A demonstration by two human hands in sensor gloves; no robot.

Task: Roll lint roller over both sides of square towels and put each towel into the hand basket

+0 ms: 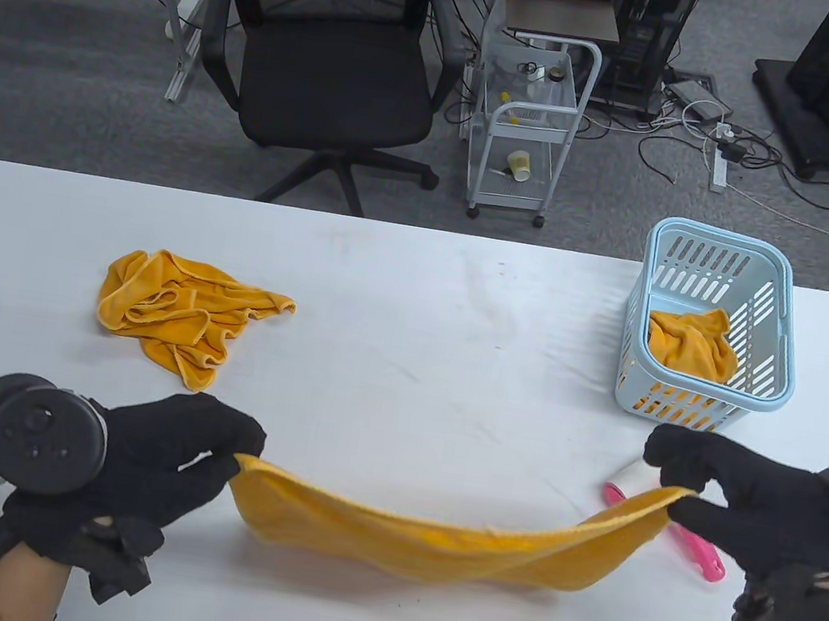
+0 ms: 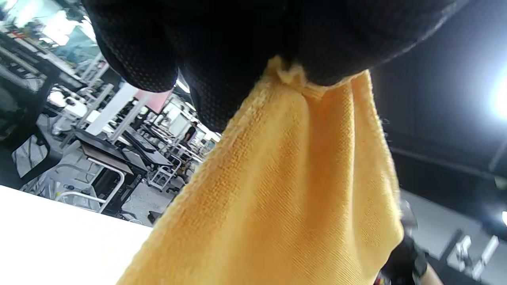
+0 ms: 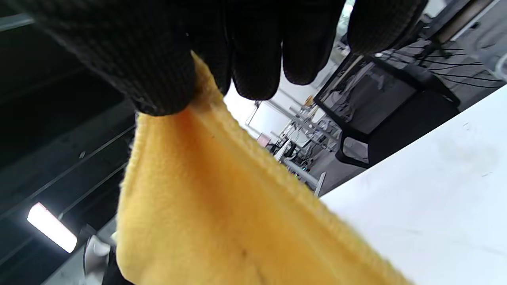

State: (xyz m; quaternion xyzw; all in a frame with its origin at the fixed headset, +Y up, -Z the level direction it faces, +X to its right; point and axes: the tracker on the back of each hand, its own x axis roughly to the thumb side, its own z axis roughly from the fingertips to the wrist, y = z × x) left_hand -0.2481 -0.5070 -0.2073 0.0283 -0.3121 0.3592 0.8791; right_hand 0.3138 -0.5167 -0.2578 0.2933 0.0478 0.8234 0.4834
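An orange square towel [image 1: 442, 540] hangs stretched between my two hands above the table's front. My left hand [image 1: 223, 445] pinches its left corner; my right hand [image 1: 676, 490] pinches its right corner. Close up, the left wrist view shows the towel [image 2: 285, 190] hanging from my glove, and the right wrist view shows the towel [image 3: 206, 213] the same way. The pink lint roller [image 1: 670, 524] lies on the table behind the towel's right end, partly hidden. A light blue hand basket [image 1: 716, 324] at the right holds one orange towel [image 1: 690, 344]. Another crumpled orange towel [image 1: 180, 314] lies at the left.
The white table [image 1: 415, 303] spans the view. Beyond its far edge stand a black office chair [image 1: 319, 63] and a small white trolley [image 1: 528, 125], with cables on the floor.
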